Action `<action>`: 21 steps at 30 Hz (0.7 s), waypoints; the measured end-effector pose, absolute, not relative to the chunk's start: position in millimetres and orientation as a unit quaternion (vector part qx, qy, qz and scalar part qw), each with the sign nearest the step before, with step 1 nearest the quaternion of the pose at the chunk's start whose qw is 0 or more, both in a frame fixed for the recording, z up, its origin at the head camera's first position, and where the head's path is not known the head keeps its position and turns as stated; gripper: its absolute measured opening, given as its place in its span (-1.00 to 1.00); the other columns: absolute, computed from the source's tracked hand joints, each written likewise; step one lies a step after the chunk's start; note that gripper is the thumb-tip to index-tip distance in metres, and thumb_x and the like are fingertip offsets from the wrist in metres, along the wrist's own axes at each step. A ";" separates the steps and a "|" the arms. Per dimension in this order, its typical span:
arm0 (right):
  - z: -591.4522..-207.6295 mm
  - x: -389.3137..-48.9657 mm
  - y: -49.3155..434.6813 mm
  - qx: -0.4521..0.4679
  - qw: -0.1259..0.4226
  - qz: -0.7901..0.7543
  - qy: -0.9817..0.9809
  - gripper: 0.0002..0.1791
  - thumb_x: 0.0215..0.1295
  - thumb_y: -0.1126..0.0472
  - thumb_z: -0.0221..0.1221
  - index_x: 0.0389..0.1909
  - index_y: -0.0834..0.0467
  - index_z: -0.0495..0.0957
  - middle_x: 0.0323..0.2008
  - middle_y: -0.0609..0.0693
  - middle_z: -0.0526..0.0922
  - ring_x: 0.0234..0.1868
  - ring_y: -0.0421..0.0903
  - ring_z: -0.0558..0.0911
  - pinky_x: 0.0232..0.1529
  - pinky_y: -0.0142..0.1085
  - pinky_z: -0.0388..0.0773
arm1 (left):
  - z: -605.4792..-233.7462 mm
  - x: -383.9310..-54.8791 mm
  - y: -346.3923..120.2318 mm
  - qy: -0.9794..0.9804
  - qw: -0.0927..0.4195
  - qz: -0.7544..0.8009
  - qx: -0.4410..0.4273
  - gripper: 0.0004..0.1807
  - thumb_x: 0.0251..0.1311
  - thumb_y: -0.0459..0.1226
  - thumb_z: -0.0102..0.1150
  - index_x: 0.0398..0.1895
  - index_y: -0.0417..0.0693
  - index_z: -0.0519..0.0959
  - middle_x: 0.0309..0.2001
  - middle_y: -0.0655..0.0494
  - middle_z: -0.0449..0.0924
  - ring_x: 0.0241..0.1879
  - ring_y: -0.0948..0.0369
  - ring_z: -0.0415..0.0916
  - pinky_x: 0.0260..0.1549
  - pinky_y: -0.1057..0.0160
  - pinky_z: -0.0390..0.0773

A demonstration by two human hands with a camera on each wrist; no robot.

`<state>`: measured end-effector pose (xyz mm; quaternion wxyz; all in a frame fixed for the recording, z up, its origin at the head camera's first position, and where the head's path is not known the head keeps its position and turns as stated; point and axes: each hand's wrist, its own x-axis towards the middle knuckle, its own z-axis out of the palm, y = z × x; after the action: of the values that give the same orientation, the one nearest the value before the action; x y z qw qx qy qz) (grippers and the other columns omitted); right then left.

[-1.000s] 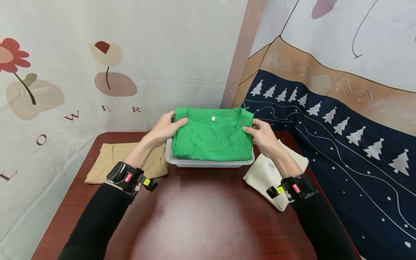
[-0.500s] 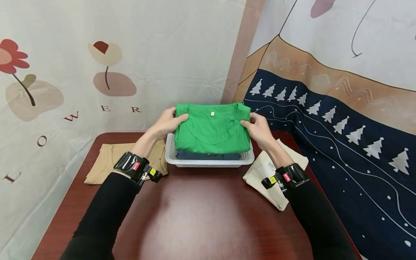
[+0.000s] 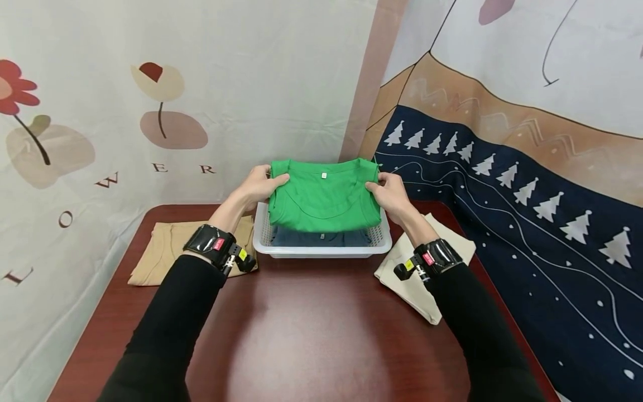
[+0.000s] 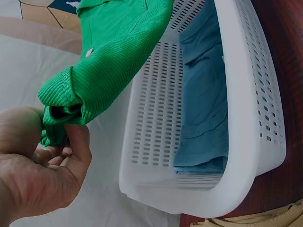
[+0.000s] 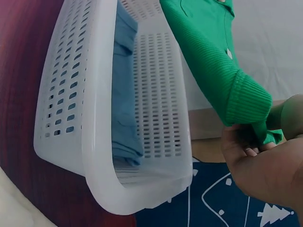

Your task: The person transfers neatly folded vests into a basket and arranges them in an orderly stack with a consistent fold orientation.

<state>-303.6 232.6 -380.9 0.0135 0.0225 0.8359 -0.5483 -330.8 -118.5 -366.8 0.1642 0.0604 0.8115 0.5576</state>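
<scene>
Fingers [image 3: 279, 180] of the left hand [image 3: 255, 185] pinch the green shirt [image 3: 324, 201] at nine o'clock, those of the right hand [image 3: 394, 196] at three; in the head view it has risen above the basket [image 3: 321, 253], so the blue cloth [image 3: 346, 240] now shows at six. The left wrist view shows the shirt at ten o'clock from the basket, the right at two; lifting seems advanced.
</scene>
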 end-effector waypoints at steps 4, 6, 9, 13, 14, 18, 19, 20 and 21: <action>-383.3 -312.0 230.8 0.035 0.037 -0.537 0.842 -0.57 0.75 0.20 0.12 0.41 0.39 0.59 0.06 0.15 0.73 -0.07 -0.22 0.72 -0.10 -0.49 0.72 | -368.0 -334.7 -118.1 0.812 0.178 0.554 0.044 -0.45 0.76 -0.04 0.11 0.51 -0.26 0.48 0.11 -0.02 0.66 -0.26 0.39 0.71 -0.18 0.35 0.80; -384.8 -315.7 229.3 0.040 0.046 -0.529 0.846 -0.57 0.75 0.19 0.12 0.41 0.38 0.60 0.05 0.14 0.73 -0.07 -0.20 0.72 -0.11 -0.48 0.71 | -369.7 -336.0 -118.7 0.812 0.184 0.552 0.036 -0.47 0.76 -0.04 0.11 0.48 -0.26 0.49 0.08 0.00 0.66 -0.26 0.38 0.71 -0.18 0.34 0.80; -388.1 -320.0 226.5 0.041 0.056 -0.525 0.848 -0.56 0.75 0.20 0.11 0.42 0.39 0.59 0.06 0.15 0.71 -0.06 -0.18 0.71 -0.13 -0.49 0.70 | -372.8 -337.2 -120.3 0.814 0.192 0.548 0.028 -0.50 0.76 -0.04 0.11 0.44 -0.25 0.50 0.08 0.02 0.64 -0.23 0.36 0.69 -0.15 0.31 0.80; -393.8 -324.7 224.5 0.040 0.067 -0.528 0.846 -0.57 0.74 0.24 0.12 0.39 0.44 0.59 0.16 0.21 0.67 -0.03 -0.15 0.69 -0.15 -0.51 0.70 | -377.2 -338.0 -121.5 0.815 0.202 0.542 0.021 -0.54 0.76 -0.05 0.11 0.39 -0.23 0.49 0.17 -0.04 0.59 -0.12 0.29 0.67 0.02 0.21 0.80; -395.2 -325.7 224.1 0.042 0.070 -0.527 0.846 -0.57 0.74 0.24 0.12 0.38 0.45 0.59 0.20 0.23 0.66 -0.01 -0.13 0.69 -0.15 -0.51 0.70 | -378.2 -338.3 -121.5 0.815 0.205 0.542 0.020 -0.55 0.76 -0.05 0.11 0.39 -0.22 0.48 0.19 -0.05 0.58 -0.09 0.27 0.67 0.07 0.17 0.81; -399.6 -328.5 223.0 0.044 0.083 -0.518 0.850 -0.58 0.73 0.26 0.11 0.37 0.47 0.59 0.33 0.30 0.60 0.10 -0.07 0.67 -0.08 -0.48 0.68 | -383.4 -340.5 -120.6 0.807 0.219 0.547 0.017 -0.54 0.78 -0.07 0.08 0.42 -0.24 0.44 0.24 -0.10 0.55 -0.03 0.23 0.67 0.25 0.03 0.79; -400.7 -329.2 223.0 0.045 0.086 -0.515 0.852 -0.58 0.73 0.27 0.11 0.38 0.47 0.58 0.35 0.31 0.59 0.13 -0.05 0.67 -0.06 -0.46 0.67 | -384.7 -341.0 -120.3 0.806 0.222 0.549 0.017 -0.54 0.78 -0.08 0.07 0.44 -0.25 0.42 0.25 -0.10 0.55 -0.03 0.23 0.67 0.27 0.01 0.79; -401.9 -329.8 222.9 0.045 0.088 -0.514 0.852 -0.58 0.73 0.27 0.11 0.38 0.47 0.58 0.36 0.31 0.58 0.15 -0.04 0.66 -0.04 -0.45 0.66 | -386.0 -341.6 -119.8 0.805 0.224 0.549 0.017 -0.52 0.79 -0.09 0.07 0.46 -0.26 0.41 0.26 -0.11 0.54 -0.03 0.23 0.67 0.29 0.00 0.78; -402.8 -330.3 223.1 0.045 0.089 -0.511 0.854 -0.58 0.73 0.27 0.11 0.37 0.48 0.57 0.36 0.31 0.58 0.16 -0.03 0.65 -0.02 -0.43 0.66 | -387.1 -342.1 -119.4 0.802 0.227 0.552 0.017 -0.51 0.79 -0.10 0.06 0.48 -0.27 0.40 0.27 -0.12 0.54 -0.03 0.23 0.67 0.30 -0.01 0.78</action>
<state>-330.3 223.1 -402.8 0.0885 0.0451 0.8541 -0.5105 -342.1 -119.4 -387.1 0.2269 0.0170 0.8025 0.5516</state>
